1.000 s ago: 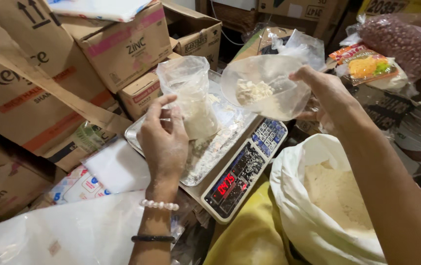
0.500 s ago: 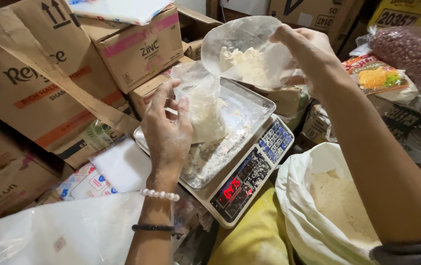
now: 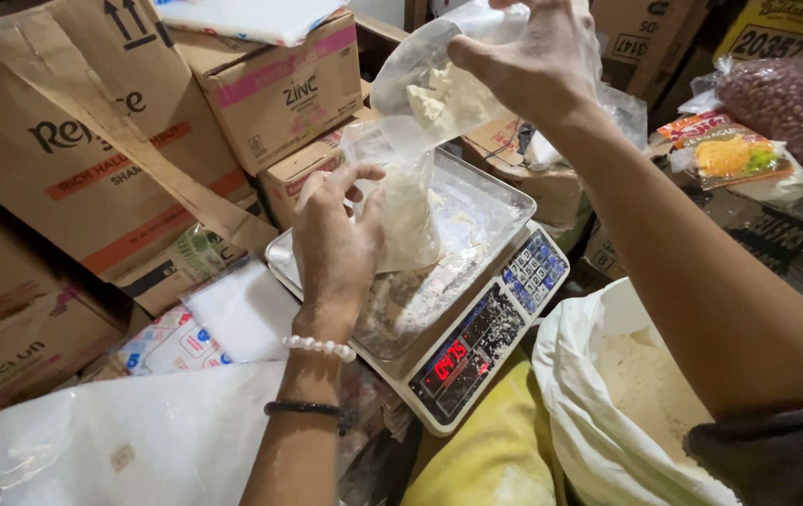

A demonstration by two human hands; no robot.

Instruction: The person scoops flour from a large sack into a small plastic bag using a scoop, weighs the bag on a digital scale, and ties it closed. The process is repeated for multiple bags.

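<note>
My left hand point(image 3: 334, 242) holds the open mouth of a small clear plastic bag point(image 3: 404, 214) of white flour that stands on the steel pan of a digital scale point(image 3: 476, 342). Above it, my right hand point(image 3: 537, 66) grips a second clear bag point(image 3: 430, 89) holding flour, tilted with its mouth down over the standing bag. The scale's red display is lit. Loose flour dusts the pan.
A large white sack of flour point(image 3: 626, 394) lies open at the lower right. Cardboard boxes point(image 3: 92, 141) crowd the left and back. Bags of red beans point(image 3: 781, 108) and packaged snacks point(image 3: 734, 155) sit at the right. White plastic sheeting point(image 3: 130, 431) lies at the lower left.
My right hand has lifted the second bag up and to the left, from beside the scale to above the standing bag. My left hand has stayed on the standing bag.
</note>
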